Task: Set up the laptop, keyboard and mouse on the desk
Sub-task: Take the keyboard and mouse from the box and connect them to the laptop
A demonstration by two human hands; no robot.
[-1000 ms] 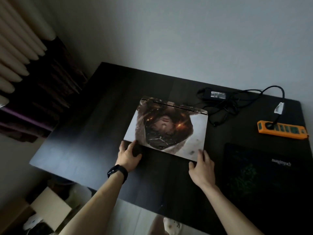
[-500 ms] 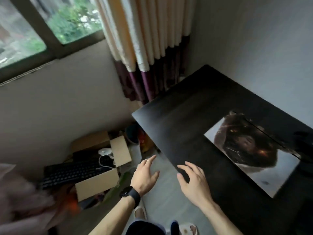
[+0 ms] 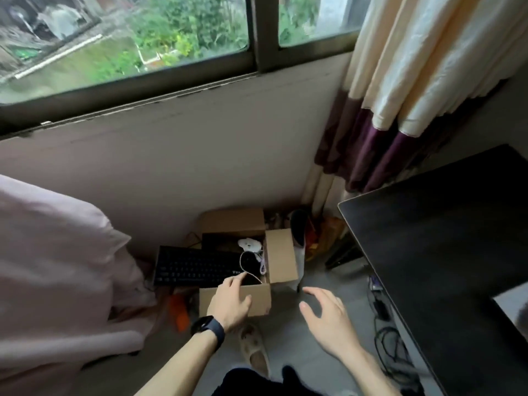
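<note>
I've let go of the laptop (image 3: 510, 305) — only its corner shows now. Both arms have swung down to the floor: my left grip (image 3: 231, 304) reaches over the cardboard box (image 3: 281, 255) toward the keyboard (image 3: 194, 265), my right grip (image 3: 325, 318) spread open beside it.

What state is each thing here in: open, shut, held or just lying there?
Brown cardboard box: flaps open, on the floor.
Black keyboard: lying across the box, one end sticking out.
White mouse: in the box, unheld.
Left hand: open, over the box's near flap.
Right hand: open, empty, above the floor.
</note>
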